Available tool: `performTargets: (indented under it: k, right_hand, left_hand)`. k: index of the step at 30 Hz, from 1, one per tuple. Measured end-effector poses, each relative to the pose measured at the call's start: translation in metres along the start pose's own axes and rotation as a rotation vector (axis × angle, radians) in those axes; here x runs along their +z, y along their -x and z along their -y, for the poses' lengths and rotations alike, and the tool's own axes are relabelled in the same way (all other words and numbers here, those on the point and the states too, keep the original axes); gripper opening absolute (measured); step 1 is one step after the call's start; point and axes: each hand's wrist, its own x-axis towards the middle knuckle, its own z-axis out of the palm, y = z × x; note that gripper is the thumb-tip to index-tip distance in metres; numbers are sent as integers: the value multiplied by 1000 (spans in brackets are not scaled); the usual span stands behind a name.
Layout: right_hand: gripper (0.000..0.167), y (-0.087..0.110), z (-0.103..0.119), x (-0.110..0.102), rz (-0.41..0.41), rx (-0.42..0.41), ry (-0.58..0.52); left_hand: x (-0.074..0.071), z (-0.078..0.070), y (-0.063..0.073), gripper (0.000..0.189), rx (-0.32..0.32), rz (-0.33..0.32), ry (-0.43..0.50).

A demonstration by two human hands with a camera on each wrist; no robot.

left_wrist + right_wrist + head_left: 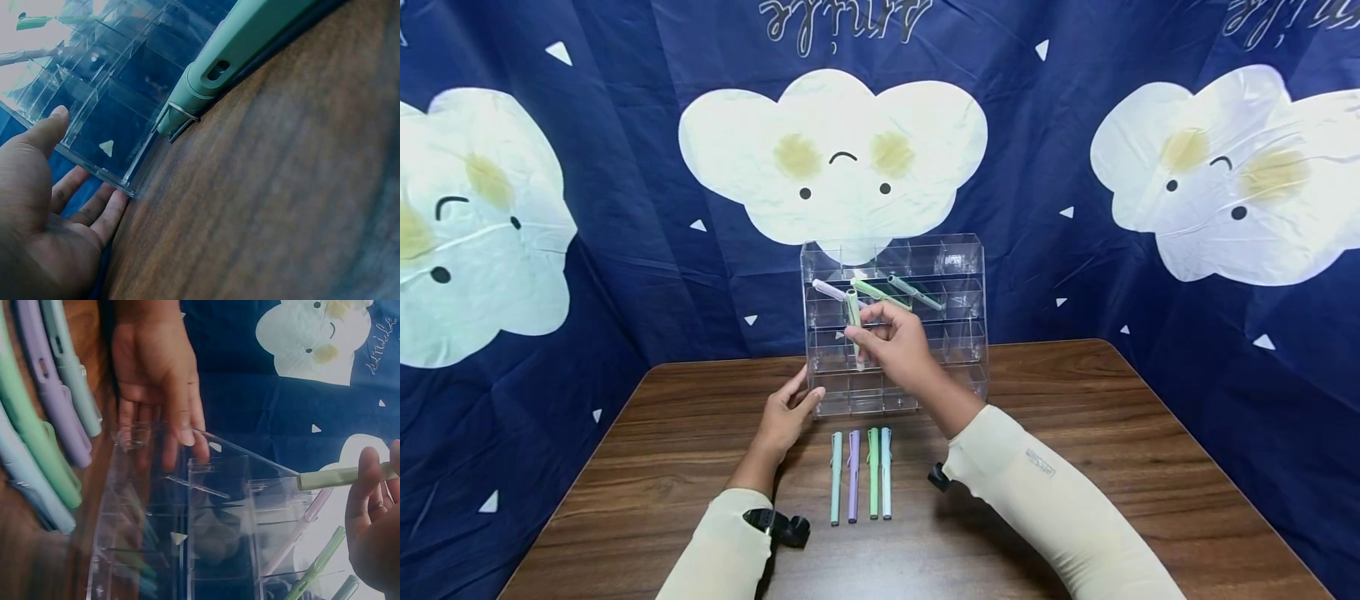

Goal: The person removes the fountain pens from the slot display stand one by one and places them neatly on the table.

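Observation:
My right hand (897, 342) pinches a pale green pen (853, 308) between thumb and fingers, nearly upright, in front of a clear stepped organizer (940, 400). In the right wrist view that pen (328, 479) points toward the rack. At the organizer's lower left side is my left hand (784, 423), its thumb toward the front and its loosely extended fingers touching the side edge (94, 169). Three pens lean in an upper row: a lilac pen (829, 289), a green pen (871, 289) and a dark teal pen (916, 292).
Below the organizer, a teal pen (836, 479), a purple pen (853, 477), a bright green pen (873, 473) and a light blue pen (887, 475) lie side by side on the wooden table (1075, 433). A blue cloud-printed cloth (1037, 275) hangs behind.

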Motion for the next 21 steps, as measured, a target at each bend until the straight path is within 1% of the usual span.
performTargets:
  k: [6, 12, 15, 21]
  right_hand:
    - [17, 13, -8, -7, 36, 56, -44]
    - [17, 27, -15, -12, 83, 111, -69]
    - [19, 34, -20, -15, 106, 144, -88]
    - [29, 45, -31, -22, 124, 165, -72]
  left_hand:
    - [0, 0, 0, 66, 12, 1, 8]
    - [-2, 1, -2, 66, -3, -4, -10]
    - [-2, 0, -1, 66, -7, -3, -9]
    - [-2, -3, 0, 65, 0, 5, 8]
